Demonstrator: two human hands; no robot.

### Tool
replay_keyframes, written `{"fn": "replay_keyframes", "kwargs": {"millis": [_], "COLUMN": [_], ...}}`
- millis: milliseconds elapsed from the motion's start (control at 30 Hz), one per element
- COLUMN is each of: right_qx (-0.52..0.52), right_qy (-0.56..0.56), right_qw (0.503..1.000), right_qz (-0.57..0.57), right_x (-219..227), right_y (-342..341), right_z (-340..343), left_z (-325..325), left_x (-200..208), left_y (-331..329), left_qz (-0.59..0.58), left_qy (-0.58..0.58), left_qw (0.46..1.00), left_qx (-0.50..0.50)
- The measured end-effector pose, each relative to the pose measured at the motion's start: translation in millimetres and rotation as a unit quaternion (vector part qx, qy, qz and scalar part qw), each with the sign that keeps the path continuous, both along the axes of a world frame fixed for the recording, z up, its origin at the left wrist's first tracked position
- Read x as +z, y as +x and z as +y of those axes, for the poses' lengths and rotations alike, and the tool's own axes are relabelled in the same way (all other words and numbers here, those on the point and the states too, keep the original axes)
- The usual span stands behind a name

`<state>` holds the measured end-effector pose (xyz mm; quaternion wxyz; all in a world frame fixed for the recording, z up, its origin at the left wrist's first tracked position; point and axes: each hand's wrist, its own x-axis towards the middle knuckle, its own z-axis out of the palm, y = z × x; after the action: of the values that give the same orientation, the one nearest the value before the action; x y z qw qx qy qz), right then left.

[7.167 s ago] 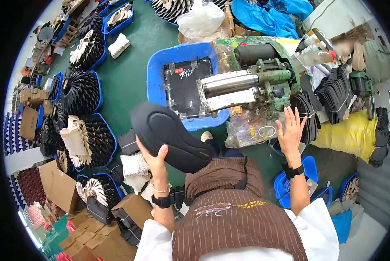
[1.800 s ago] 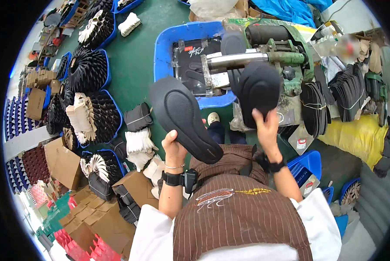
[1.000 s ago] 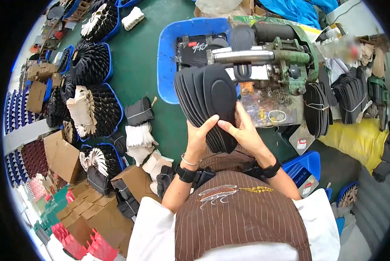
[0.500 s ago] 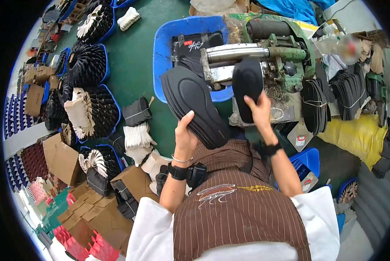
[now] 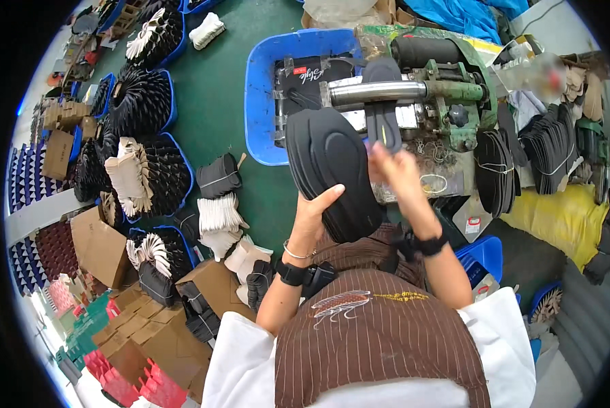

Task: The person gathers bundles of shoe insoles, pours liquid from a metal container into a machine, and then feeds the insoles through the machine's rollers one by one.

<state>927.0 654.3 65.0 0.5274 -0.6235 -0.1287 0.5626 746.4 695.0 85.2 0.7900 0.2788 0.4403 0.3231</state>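
Note:
My left hand [image 5: 313,221] is wrapped round the near end of a stack of black insoles [image 5: 335,163], its thumb on the top one. The stack is tilted, raised shaped sole uppermost. A single black insole [image 5: 384,126] lies under the shiny upper roller [image 5: 380,92] of a green machine [image 5: 448,102], with its far end showing beyond the roller. At this insole's near end is my right hand [image 5: 399,173], fingers closed on it and somewhat blurred by motion. A lower metal bar or roller [image 5: 408,117] shows beside the insole.
Behind the stack stands a blue bin [image 5: 261,102] with black pieces inside. Tied bundles of black insoles [image 5: 497,170] stand right of the machine, near a yellow sack [image 5: 556,217]. Filled blue tubs [image 5: 186,170], bundles [image 5: 220,177] and cardboard boxes [image 5: 101,245] line the left.
My right hand has brought the single insole from in front of the machine to under the upper roller. The stack in my left hand has shifted right.

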Motion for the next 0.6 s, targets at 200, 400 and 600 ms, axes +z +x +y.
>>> {"fn": "replay_keyframes", "kwargs": {"millis": [200, 400, 600], "right_qx": [-0.074, 0.037, -0.117], "right_qy": [-0.017, 0.081, 0.036], "right_qw": [0.994, 0.99, 0.988], "right_qz": [-0.078, -0.112, -0.096], "right_x": [-28, 2, -52], "right_y": [26, -25, 40], "right_z": [-31, -10, -22], "left_z": [3, -1, 6], "left_x": [4, -6, 8], "left_y": [4, 4, 6], "left_qz": [-0.029, -0.017, -0.148], "left_qy": [-0.022, 0.007, -0.082], "left_qw": [0.998, 1.0, 0.985], "left_qx": [-0.047, -0.004, -0.044]}}
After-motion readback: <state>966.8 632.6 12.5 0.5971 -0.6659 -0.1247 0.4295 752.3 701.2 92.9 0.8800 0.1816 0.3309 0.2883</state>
